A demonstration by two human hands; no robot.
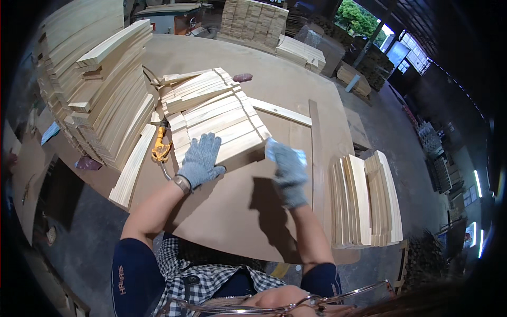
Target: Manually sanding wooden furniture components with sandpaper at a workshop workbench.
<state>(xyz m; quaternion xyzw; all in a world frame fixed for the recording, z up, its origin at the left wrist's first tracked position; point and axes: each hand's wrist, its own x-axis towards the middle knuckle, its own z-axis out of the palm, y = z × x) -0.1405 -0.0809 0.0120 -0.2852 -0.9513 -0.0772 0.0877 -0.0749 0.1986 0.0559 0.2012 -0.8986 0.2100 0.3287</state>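
A grey knitted glove covers my left hand (200, 158), which lies on the near end of a stack of pale wooden slats (224, 124), fingers stretched out and thumb at the stack's front edge. In a matching glove, my right hand (290, 171) is closed on a thin pale blue-and-white sheet (272, 150) beside the slats' right corner. I cannot tell whether the sheet touches the wood or what it is made of. Several slats lie askew on top of the others. A yellow air blow gun (160, 148) with a hose rests left of the stack.
Tall piles of boards (100, 95) rise at the left of the brown worktable (211, 211). A white strip (280, 112) meets a brown wooden rail (316, 153) right of the slats. Another pile of boards (364, 201) stands at the right edge. A dark red object (242, 77) lies behind the stack.
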